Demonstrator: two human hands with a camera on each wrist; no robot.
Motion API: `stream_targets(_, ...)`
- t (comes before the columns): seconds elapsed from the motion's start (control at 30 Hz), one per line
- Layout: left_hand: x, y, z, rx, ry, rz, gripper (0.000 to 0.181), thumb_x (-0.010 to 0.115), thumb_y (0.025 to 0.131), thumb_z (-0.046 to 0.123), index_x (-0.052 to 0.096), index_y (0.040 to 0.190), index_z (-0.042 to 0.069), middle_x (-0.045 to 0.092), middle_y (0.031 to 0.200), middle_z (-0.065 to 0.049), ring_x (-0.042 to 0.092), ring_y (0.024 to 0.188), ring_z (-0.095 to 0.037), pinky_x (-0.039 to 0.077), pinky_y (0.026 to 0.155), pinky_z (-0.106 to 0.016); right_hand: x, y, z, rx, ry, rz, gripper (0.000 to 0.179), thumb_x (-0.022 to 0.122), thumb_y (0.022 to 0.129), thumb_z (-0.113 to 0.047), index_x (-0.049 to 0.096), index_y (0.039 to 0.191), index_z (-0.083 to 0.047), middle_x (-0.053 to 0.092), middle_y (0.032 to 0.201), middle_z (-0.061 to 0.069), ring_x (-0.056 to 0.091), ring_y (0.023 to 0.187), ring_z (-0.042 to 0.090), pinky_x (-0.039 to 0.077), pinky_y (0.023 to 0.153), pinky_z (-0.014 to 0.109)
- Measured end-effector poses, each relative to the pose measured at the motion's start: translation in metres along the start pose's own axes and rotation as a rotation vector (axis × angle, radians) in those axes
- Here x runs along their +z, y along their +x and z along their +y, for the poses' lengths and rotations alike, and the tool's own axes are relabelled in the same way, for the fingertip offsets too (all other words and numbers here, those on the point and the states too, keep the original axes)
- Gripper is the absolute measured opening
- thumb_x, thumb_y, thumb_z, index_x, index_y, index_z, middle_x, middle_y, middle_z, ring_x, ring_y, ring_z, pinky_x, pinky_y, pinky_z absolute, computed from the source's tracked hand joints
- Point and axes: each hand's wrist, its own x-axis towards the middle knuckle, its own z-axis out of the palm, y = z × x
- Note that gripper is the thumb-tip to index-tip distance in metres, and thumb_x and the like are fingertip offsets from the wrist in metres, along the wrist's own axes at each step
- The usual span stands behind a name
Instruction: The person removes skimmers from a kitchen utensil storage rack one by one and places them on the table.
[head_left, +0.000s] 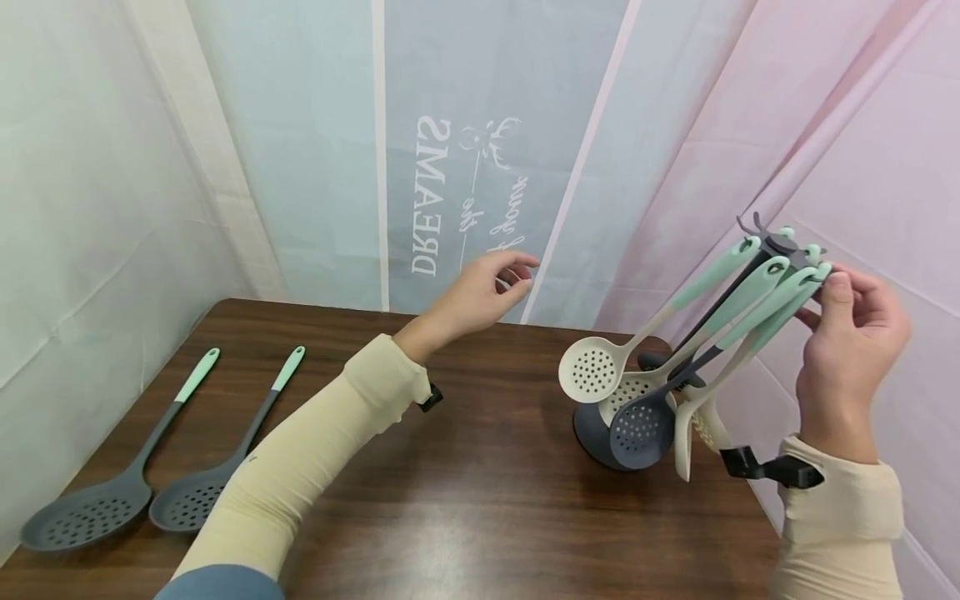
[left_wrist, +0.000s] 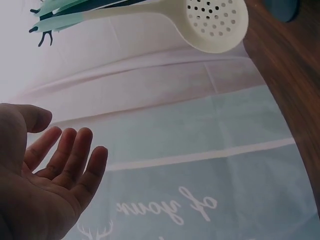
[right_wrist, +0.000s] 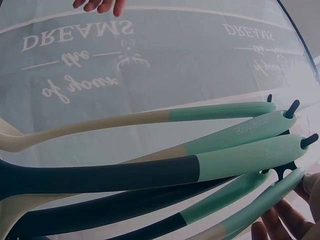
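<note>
At the right, my right hand [head_left: 855, 342] pinches the top of a mint-handled cream utensil [head_left: 783, 321], right at a hook of the dark rotating utensil stand [head_left: 780, 243]. Its cream head, edge-on in the head view, does not show its kind. Other mint-handled utensils hang round the stand, among them a cream skimmer [head_left: 591, 369] and a dark slotted spoon [head_left: 641, 432]. In the right wrist view the handles [right_wrist: 250, 157] fan out with hooks through their end holes. My left hand [head_left: 480, 292] hovers left of the stand, fingers loosely bent, palm bare in the left wrist view [left_wrist: 55, 195].
Two dark skimmers with mint handles lie on the brown wooden table at the left, one [head_left: 90, 512] farther out and the other [head_left: 187, 500] partly behind my left sleeve. A printed curtain [head_left: 322, 167] hangs behind the table and along both sides.
</note>
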Motion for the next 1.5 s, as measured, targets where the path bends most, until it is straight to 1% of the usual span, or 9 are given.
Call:
stream_targets(0.17, 0.011, 0.006, 0.005, 0.012, -0.008, -0.026, 0.031, 0.061, 0.102, 0.011, 0.064, 0.133, 0.006, 0.068, 0.111, -0.008, 0.066, 0.096, -0.017, 0.054, 0.082, -0.026, -0.003, -0.001, 0.002, -0.002, -0.023, -0.006, 0.023, 0.073, 0.094, -0.006, 0.071, 0.107, 0.012, 0.073, 0.101, 0.016, 0.07, 0.087, 0.023, 0.059, 0.063, 0.02)
stream_targets(0.37, 0.023, 0.013, 0.004, 0.033, -0.006, -0.058, 0.031, 0.061, 0.102, 0.009, 0.064, 0.132, 0.004, 0.067, 0.111, -0.009, 0.065, 0.095, -0.017, 0.052, 0.082, -0.023, -0.002, 0.0, 0.002, 0.006, -0.021, 0.001, 0.024, 0.074, 0.093, -0.007, 0.071, 0.108, 0.011, 0.073, 0.102, 0.015, 0.07, 0.089, 0.023, 0.059, 0.064, 0.02)
stream_targets(0.53, 0.03, 0.017, 0.005, 0.034, -0.012, -0.077, 0.031, 0.061, 0.101, 0.007, 0.064, 0.132, 0.002, 0.067, 0.109, -0.009, 0.065, 0.095, -0.017, 0.051, 0.081, -0.021, -0.002, -0.001, 0.001, 0.007, -0.028, -0.001, 0.023, 0.074, 0.093, -0.007, 0.072, 0.108, 0.011, 0.072, 0.102, 0.015, 0.07, 0.089, 0.022, 0.058, 0.064, 0.02)
stream_targets(0.7, 0.039, 0.026, 0.01, 0.031, -0.019, -0.106, 0.032, 0.06, 0.102, 0.009, 0.062, 0.134, 0.003, 0.067, 0.112, -0.009, 0.064, 0.097, -0.016, 0.05, 0.082, -0.019, -0.002, -0.001, 0.0, 0.01, -0.026, 0.007, 0.023, 0.074, 0.093, -0.007, 0.072, 0.108, 0.011, 0.072, 0.102, 0.015, 0.07, 0.089, 0.022, 0.058, 0.063, 0.019)
stream_targets(0.87, 0.051, 0.034, 0.016, 0.053, -0.012, -0.14, 0.033, 0.058, 0.103, 0.011, 0.061, 0.135, 0.003, 0.066, 0.113, -0.009, 0.064, 0.099, -0.016, 0.049, 0.084, -0.018, -0.002, 0.0, 0.0, 0.013, -0.021, 0.009, 0.023, 0.074, 0.093, -0.007, 0.072, 0.107, 0.011, 0.072, 0.102, 0.015, 0.071, 0.088, 0.022, 0.058, 0.063, 0.02)
stream_targets(1.03, 0.064, 0.044, 0.022, 0.069, 0.004, -0.15, 0.033, 0.058, 0.104, 0.013, 0.061, 0.135, 0.003, 0.066, 0.112, -0.007, 0.064, 0.099, -0.014, 0.049, 0.084, -0.016, -0.003, 0.0, -0.001, 0.007, -0.016, 0.009, 0.023, 0.075, 0.093, -0.007, 0.071, 0.107, 0.011, 0.072, 0.103, 0.016, 0.071, 0.088, 0.022, 0.058, 0.063, 0.02)
stream_targets(1.2, 0.075, 0.052, 0.025, 0.057, -0.014, -0.158, 0.034, 0.06, 0.103, 0.012, 0.06, 0.136, 0.002, 0.066, 0.112, -0.008, 0.065, 0.099, -0.016, 0.05, 0.082, -0.016, -0.003, 0.0, -0.001, 0.001, -0.022, 0.008, 0.024, 0.075, 0.093, -0.007, 0.071, 0.107, 0.012, 0.072, 0.104, 0.016, 0.07, 0.089, 0.022, 0.058, 0.063, 0.019)
stream_targets(1.33, 0.083, 0.056, 0.027, 0.05, -0.031, -0.16, 0.034, 0.06, 0.103, 0.011, 0.06, 0.135, 0.001, 0.067, 0.114, -0.011, 0.066, 0.099, -0.018, 0.049, 0.082, -0.016, -0.003, -0.001, -0.002, 0.003, -0.038, 0.005, 0.024, 0.074, 0.093, -0.009, 0.072, 0.108, 0.011, 0.072, 0.105, 0.015, 0.07, 0.09, 0.022, 0.058, 0.065, 0.019)
stream_targets(1.5, 0.092, 0.059, 0.03, 0.04, -0.046, -0.16, 0.036, 0.062, 0.103, 0.013, 0.059, 0.136, 0.002, 0.067, 0.117, -0.01, 0.065, 0.1, -0.015, 0.048, 0.083, -0.013, -0.003, -0.001, -0.001, -0.008, -0.051, -0.004, 0.024, 0.073, 0.094, -0.009, 0.072, 0.108, 0.011, 0.072, 0.105, 0.015, 0.071, 0.089, 0.022, 0.058, 0.066, 0.019)
